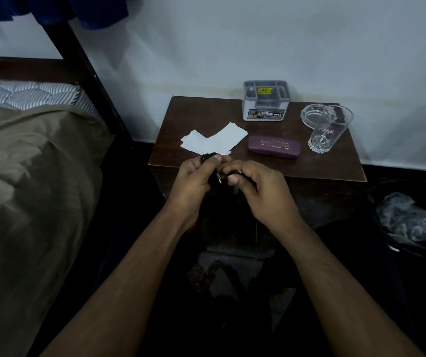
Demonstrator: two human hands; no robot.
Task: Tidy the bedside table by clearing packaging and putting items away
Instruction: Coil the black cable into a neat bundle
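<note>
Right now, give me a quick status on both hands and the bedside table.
Left hand and right hand both grip a black cable. White papers, purple case, glass left on the table. Nothing blocking.

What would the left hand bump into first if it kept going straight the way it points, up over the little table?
Probably the white papers. The left hand, gripping a dark cable, points up toward the table, and the papers lie just past its fingers. Depth is unclear, so it might pass above them.
</note>
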